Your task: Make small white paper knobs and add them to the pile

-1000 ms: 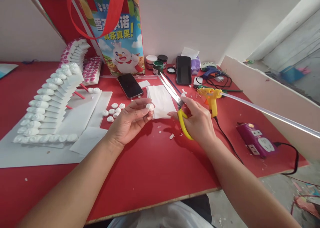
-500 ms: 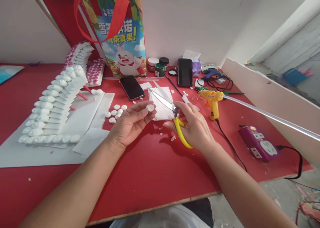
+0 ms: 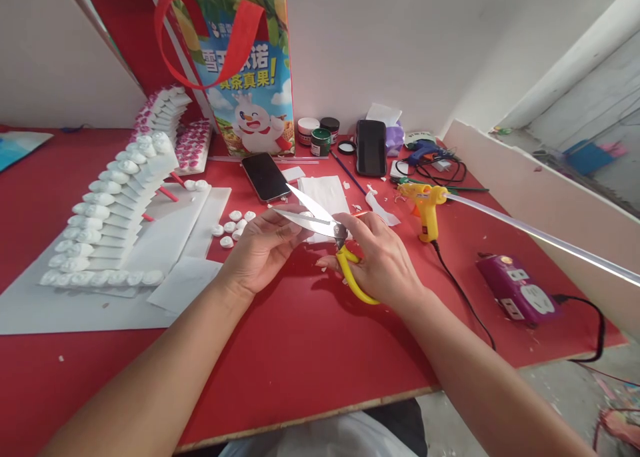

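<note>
My left hand point(image 3: 260, 247) pinches a small white paper rosette point(image 3: 307, 215), mostly hidden behind the blades. In my right hand point(image 3: 387, 260) is a pair of scissors point(image 3: 353, 280) with yellow handles. Their blades are spread and reach across the left fingertips and the rosette; whether they touch the paper I cannot tell. Beyond the hands lies a stack of white paper point(image 3: 327, 191). Several finished white rosettes point(image 3: 229, 227) sit in a cluster left of my left hand.
A curved white model point(image 3: 107, 207) edged with rosettes stands at left. A phone point(image 3: 265, 176), paint jars point(image 3: 320, 141) and a printed bag point(image 3: 250, 97) are at the back. On the right are a yellow glue gun point(image 3: 427, 210) with a long stick and a purple power socket point(image 3: 517, 289).
My right hand has brought the scissors left and slightly down, so the blades now cross in front of the rosette. The left hand has barely moved.
</note>
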`<action>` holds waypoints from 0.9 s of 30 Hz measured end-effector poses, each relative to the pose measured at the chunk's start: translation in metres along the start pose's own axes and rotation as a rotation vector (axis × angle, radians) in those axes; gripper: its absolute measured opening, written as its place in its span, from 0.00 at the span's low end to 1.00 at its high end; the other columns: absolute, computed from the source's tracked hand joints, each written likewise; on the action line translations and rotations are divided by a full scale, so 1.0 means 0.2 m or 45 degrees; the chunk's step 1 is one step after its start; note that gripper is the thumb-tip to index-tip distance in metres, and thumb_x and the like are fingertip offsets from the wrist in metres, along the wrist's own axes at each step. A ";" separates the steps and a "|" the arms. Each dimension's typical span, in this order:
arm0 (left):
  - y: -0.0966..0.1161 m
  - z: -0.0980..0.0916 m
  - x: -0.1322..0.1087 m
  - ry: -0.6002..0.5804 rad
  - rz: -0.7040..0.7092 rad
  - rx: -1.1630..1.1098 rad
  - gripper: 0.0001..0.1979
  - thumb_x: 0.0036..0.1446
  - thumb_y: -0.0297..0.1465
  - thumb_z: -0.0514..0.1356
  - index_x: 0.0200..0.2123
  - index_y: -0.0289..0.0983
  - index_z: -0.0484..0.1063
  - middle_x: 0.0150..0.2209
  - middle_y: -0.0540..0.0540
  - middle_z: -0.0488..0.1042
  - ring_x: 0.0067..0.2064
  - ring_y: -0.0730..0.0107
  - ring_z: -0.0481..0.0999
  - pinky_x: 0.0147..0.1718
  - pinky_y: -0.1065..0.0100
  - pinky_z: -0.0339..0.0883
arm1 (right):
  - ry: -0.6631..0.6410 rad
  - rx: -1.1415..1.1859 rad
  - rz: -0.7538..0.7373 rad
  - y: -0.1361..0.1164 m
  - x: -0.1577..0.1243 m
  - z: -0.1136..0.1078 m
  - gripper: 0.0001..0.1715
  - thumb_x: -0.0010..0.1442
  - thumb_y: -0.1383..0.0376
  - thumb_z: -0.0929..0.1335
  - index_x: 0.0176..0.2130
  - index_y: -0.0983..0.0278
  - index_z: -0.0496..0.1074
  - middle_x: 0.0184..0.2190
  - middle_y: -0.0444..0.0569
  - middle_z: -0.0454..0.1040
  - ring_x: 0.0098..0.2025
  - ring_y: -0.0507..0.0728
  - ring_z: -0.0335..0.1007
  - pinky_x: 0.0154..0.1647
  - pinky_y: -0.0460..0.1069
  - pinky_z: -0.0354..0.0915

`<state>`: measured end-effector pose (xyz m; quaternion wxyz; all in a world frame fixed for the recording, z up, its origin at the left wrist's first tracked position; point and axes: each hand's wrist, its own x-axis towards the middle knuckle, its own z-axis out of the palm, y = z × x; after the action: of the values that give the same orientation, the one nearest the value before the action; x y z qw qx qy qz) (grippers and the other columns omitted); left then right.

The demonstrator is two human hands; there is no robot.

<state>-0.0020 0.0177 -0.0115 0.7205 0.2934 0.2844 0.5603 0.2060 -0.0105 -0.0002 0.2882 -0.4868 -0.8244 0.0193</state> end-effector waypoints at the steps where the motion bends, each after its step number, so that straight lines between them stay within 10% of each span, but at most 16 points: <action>1: 0.00 0.00 0.00 0.003 0.007 0.005 0.13 0.42 0.25 0.78 0.34 0.38 0.84 0.33 0.49 0.84 0.39 0.71 0.82 0.43 0.71 0.78 | 0.007 -0.005 -0.005 0.00 0.00 0.00 0.38 0.64 0.37 0.66 0.53 0.65 0.72 0.37 0.54 0.72 0.35 0.59 0.68 0.37 0.51 0.65; 27: 0.02 0.00 0.00 0.062 -0.037 0.020 0.12 0.40 0.26 0.79 0.30 0.37 0.84 0.31 0.48 0.84 0.33 0.71 0.83 0.38 0.73 0.80 | -0.095 -0.005 0.190 -0.04 -0.01 -0.01 0.28 0.68 0.46 0.65 0.48 0.66 0.76 0.29 0.49 0.72 0.27 0.54 0.63 0.31 0.48 0.59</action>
<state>-0.0038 0.0173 -0.0085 0.7191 0.2811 0.3106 0.5545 0.2017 -0.0175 0.0035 0.2542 -0.5464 -0.7960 0.0572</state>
